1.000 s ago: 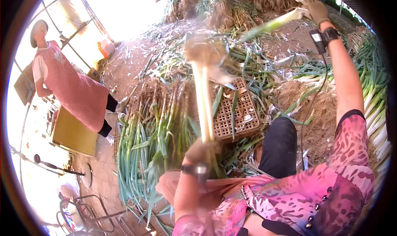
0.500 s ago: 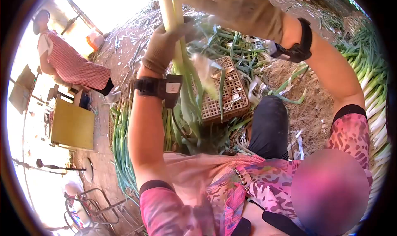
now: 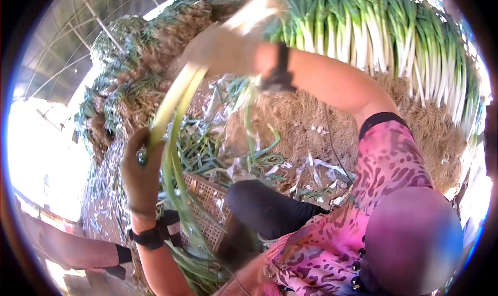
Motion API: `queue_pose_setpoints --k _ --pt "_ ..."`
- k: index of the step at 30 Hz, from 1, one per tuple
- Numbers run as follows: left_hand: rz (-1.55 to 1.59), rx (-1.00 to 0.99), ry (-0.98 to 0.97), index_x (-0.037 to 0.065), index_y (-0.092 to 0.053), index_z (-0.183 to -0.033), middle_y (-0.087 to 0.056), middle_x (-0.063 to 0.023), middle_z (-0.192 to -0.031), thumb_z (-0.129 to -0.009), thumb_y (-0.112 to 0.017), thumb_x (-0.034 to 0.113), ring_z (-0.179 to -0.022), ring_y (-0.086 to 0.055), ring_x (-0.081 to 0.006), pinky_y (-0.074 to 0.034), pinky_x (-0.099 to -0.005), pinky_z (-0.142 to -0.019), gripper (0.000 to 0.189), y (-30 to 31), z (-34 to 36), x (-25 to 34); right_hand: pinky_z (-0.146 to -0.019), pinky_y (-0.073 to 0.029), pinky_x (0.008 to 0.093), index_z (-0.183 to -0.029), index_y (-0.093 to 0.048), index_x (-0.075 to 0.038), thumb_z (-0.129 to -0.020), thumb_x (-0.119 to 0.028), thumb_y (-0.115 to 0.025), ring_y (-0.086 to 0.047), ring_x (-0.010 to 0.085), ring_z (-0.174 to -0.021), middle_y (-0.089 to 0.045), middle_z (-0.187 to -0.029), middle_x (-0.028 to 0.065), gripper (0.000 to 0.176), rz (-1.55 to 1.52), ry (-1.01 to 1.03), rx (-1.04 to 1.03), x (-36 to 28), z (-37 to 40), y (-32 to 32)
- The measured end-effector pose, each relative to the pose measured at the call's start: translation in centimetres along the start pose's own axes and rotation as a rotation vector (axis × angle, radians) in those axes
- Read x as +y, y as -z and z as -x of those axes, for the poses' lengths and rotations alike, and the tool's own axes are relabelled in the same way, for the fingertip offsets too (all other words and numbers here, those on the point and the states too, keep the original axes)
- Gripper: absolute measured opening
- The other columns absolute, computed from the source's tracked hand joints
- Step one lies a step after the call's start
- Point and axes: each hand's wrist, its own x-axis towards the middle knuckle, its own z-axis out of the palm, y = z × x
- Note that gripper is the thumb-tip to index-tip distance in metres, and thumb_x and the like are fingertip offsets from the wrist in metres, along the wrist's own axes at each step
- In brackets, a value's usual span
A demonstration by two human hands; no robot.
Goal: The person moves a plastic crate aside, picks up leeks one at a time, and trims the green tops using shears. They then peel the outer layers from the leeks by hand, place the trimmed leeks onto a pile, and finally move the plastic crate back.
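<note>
Gloved in brown, my left hand (image 3: 142, 174) is closed around the lower, greenish part of a long green onion (image 3: 174, 101). The onion slants up to the right, with its leaves hanging below my left hand. Toward its pale upper end, my right hand (image 3: 220, 52), also gloved, is wrapped around it; motion smears the fingers. Between my hands the stalk shows as two strands, a thick one and a thinner one beside it. A bright, blurred pale end juts out past my right hand. Both wrists carry black straps with devices.
A plastic lattice crate (image 3: 207, 218) sits near my bent knee (image 3: 270, 205), with stripped leaves (image 3: 199, 150) around it. Rows of green onions (image 3: 363, 31) with roots stand at the back right, and a heap (image 3: 124, 62) lies back left. Another person's leg (image 3: 78, 244) shows at lower left.
The view has swung toward the right-hand onion rows. My right hand went from spread fingers beside the stalk to wrapped around it. The onion now tilts, its stalk parted into two strands.
</note>
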Motion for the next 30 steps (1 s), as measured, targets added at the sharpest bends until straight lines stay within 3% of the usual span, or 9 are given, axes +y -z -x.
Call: queue_pose_setpoints --k 4,8,11,13,21,25,27,29,30 --pt "-0.105 0.286 -0.132 -0.002 -0.057 -0.133 -0.061 -0.0163 -0.13 -0.097 -0.06 0.011 -0.12 -0.058 -0.0264 -0.046 -0.0379 -0.101 0.038 0.2 0.9 0.5 -0.076 -0.057 0.0392 -0.111 -0.067 -0.016 -0.09 -0.027 -0.068 -0.072 0.0255 -0.084 -0.074 -0.093 0.0091 0.024 0.276 -0.85 -0.023 10.9 11.8 12.1" --pt "0.204 0.093 0.437 -0.001 -0.057 -0.134 -0.062 -0.0178 -0.131 -0.096 -0.062 0.01 -0.116 -0.061 -0.0263 -0.049 -0.0384 -0.097 0.04 -2.9 7.6 -8.9 -0.079 -0.054 0.0404 -0.129 -0.056 -0.014 -0.093 -0.029 -0.066 -0.069 0.0294 -0.095 -0.07 -0.108 0.0133 0.041 0.876 -1.15 0.096 20.3 28.9 18.7" --pt "0.065 -0.141 0.673 -0.005 -0.065 -0.093 -0.063 -0.0069 -0.08 -0.091 -0.06 0.014 -0.08 -0.059 -0.0165 -0.048 -0.0308 -0.071 0.02 -7.4 15.9 -14.6 -0.091 -0.05 0.0518 -0.154 -0.025 -0.011 -0.099 -0.021 -0.045 -0.063 0.0402 -0.112 -0.063 -0.123 0.0249 0.06 0.805 -1.641 -0.235 22.1 42.7 20.8" --pt "-0.307 -0.568 0.259 0.005 -0.068 -0.103 -0.067 -0.0102 -0.087 -0.088 -0.059 0.014 -0.077 -0.064 -0.026 -0.051 -0.0383 -0.067 0.019 -12.1 27.6 -24.3 -0.093 -0.052 0.0486 -0.154 -0.025 -0.01 -0.098 -0.016 -0.042 -0.063 0.0401 -0.113 -0.061 -0.126 0.0262 0.06 0.765 -1.82 -0.419 19.7 49.2 19.9" --pt "-0.134 -1.159 0.221 0.011 -0.064 -0.117 -0.07 -0.0137 -0.103 -0.089 -0.057 0.019 -0.093 -0.067 -0.0308 -0.053 -0.0406 -0.08 0.03 -28.2 49.9 -24.2 -0.099 -0.049 0.0448 -0.152 -0.029 -0.002 -0.089 -0.027 -0.057 -0.063 0.0359 -0.111 -0.066 -0.118 0.0253 0.073 0.701 -1.655 -0.746 18.4 51.4 17.0" --pt "-0.041 -0.987 0.122 0.01 -0.061 -0.122 -0.069 -0.0157 -0.107 -0.092 -0.054 0.023 -0.098 -0.066 -0.0322 -0.053 -0.0405 -0.086 0.033 -31.5 52.3 -24.4 -0.103 -0.046 0.0456 -0.147 -0.039 -0.005 -0.083 -0.036 -0.061 -0.058 0.0416 -0.121 -0.057 -0.133 0.0264 0.075 0.521 -1.846 -0.453 21.0 52.5 17.7" --pt "0.121 -0.929 0.679 0.012 -0.059 -0.129 -0.067 -0.0143 -0.114 -0.095 -0.053 0.024 -0.101 -0.065 -0.0319 -0.052 -0.0386 -0.086 0.036 -30.9 50.3 -23.9 -0.103 -0.046 0.0465 -0.142 -0.046 -0.003 -0.084 -0.038 -0.062 -0.056 0.0445 -0.122 -0.054 -0.139 0.0247 0.07 0.601 -1.837 -0.451 20.3 50.9 17.2" --pt "1.509 -0.167 1.471 0.019 -0.058 -0.137 -0.057 -0.0037 -0.08 -0.099 -0.054 0.031 -0.067 -0.056 -0.0255 -0.047 -0.0365 -0.065 0.04 -27.6 43.3 -18.6 -0.1 -0.048 0.0455 -0.142 -0.047 -0.003 -0.09 -0.04 -0.058 -0.059 0.0437 -0.118 -0.058 -0.135 0.0232 0.065 0.716 -1.645 -0.376 20.6 48.3 15.1" --pt "1.223 -0.129 1.093 0.016 -0.056 -0.138 -0.057 -0.0058 -0.089 -0.097 -0.054 0.023 -0.074 -0.056 -0.026 -0.047 -0.0358 -0.068 0.042 -24.9 39.4 -15.8 -0.098 -0.049 0.0442 -0.142 -0.048 -0.004 -0.094 -0.041 -0.056 -0.061 0.0419 -0.115 -0.06 -0.131 0.0223 0.061 0.762 -1.489 -0.305 21.7 48.7 13.8"
